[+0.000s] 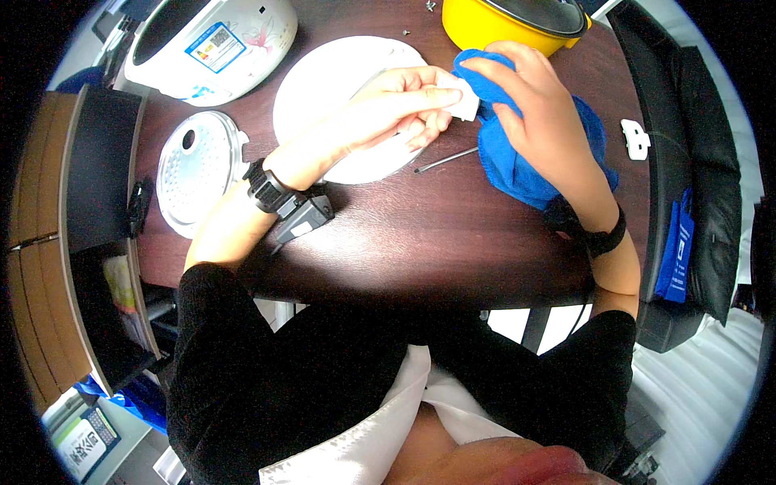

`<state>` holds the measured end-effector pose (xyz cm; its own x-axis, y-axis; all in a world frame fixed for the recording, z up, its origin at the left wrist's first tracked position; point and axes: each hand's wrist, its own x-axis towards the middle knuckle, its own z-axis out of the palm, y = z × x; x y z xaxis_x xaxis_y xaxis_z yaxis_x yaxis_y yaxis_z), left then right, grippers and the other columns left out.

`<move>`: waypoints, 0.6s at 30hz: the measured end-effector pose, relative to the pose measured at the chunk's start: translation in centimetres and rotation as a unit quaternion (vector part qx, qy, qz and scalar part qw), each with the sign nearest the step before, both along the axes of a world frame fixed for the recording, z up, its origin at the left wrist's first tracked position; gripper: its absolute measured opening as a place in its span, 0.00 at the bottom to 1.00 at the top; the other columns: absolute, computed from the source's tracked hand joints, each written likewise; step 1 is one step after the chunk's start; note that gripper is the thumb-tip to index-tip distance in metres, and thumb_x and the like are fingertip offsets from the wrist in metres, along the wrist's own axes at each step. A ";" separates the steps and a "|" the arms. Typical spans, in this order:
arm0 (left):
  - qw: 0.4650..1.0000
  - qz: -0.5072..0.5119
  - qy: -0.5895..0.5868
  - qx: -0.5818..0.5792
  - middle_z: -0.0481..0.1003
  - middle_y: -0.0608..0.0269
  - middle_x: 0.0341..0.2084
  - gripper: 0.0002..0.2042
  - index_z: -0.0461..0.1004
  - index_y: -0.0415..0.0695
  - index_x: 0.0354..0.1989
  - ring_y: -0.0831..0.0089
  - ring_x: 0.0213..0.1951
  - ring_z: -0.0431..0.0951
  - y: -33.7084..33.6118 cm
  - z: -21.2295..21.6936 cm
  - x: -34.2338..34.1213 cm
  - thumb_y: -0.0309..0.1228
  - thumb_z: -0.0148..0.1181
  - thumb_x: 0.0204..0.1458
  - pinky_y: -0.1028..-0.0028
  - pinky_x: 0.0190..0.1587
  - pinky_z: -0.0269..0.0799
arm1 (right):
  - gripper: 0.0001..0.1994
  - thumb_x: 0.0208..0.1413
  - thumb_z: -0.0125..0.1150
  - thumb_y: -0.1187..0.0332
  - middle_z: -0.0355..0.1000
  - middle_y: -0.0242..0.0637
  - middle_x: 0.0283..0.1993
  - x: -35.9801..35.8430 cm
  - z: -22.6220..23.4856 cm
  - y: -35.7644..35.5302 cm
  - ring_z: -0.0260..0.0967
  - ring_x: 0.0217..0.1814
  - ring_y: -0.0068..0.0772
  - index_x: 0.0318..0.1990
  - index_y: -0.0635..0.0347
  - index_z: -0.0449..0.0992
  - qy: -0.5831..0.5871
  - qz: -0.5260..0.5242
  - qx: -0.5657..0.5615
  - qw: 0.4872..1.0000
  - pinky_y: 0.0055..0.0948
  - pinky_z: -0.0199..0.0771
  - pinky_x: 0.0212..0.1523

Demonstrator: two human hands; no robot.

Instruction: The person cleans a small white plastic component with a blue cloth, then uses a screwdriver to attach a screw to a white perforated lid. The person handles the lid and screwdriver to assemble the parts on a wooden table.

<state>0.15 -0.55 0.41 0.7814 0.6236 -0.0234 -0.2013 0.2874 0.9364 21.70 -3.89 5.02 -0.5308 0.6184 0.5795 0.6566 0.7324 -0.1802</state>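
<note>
My left hand point(400, 105) is closed, pinching a small white piece point(466, 107) between thumb and fingers; its exact kind is hard to make out. My right hand point(537, 109) grips a blue cloth point(517, 166), a bunched part of which touches or nearly touches the white piece. The rest of the cloth spreads on the table beneath that hand and wrist. Under my left hand lies a large round white lid-like part point(311, 93). A thin metal rod like a screwdriver shaft point(444, 160) sticks out from beside the cloth.
A white rice cooker body point(250, 48) stands at the far left, a yellow pot point(477, 28) at the far right. A round perforated inner lid point(194, 182) lies left on the dark wooden table point(420, 242). Small screws point(431, 6) lie at the back. A black couch point(687, 162) borders the right.
</note>
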 end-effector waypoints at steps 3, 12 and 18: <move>0.998 0.000 0.012 0.057 0.70 0.65 0.17 0.11 0.67 0.40 0.41 0.80 0.14 0.66 -0.1 0.0 0.0 0.35 0.56 0.59 0.82 0.15 0.60 | 0.22 0.43 0.60 0.77 0.68 0.42 0.48 -0.1 -0.6 0.2 0.66 0.52 0.50 0.50 0.53 0.72 -0.005 -0.005 -0.027 1.000 0.41 0.67 0.54; 0.996 -0.013 -0.003 0.085 0.67 0.67 0.15 0.11 0.67 0.39 0.40 0.82 0.13 0.63 -0.3 -0.5 -0.1 0.35 0.54 0.61 0.81 0.16 0.57 | 0.17 0.45 0.57 0.78 0.70 0.44 0.44 0.9 -1.7 1.8 0.69 0.50 0.49 0.46 0.58 0.75 0.059 0.062 -0.140 0.986 0.38 0.69 0.52; 0.997 -0.006 0.003 0.077 0.68 0.68 0.15 0.11 0.68 0.40 0.39 0.83 0.13 0.62 -0.4 0.0 0.0 0.36 0.55 0.60 0.81 0.16 0.57 | 0.17 0.46 0.56 0.77 0.71 0.44 0.45 2.2 -1.1 2.4 0.69 0.49 0.50 0.47 0.56 0.75 0.003 0.034 -0.086 0.996 0.38 0.69 0.51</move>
<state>0.12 -0.97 0.37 0.7887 0.6110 0.0680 -0.1936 0.1419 0.9708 23.87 -1.46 3.95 -0.5716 0.6712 0.4719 0.6048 0.7334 -0.3105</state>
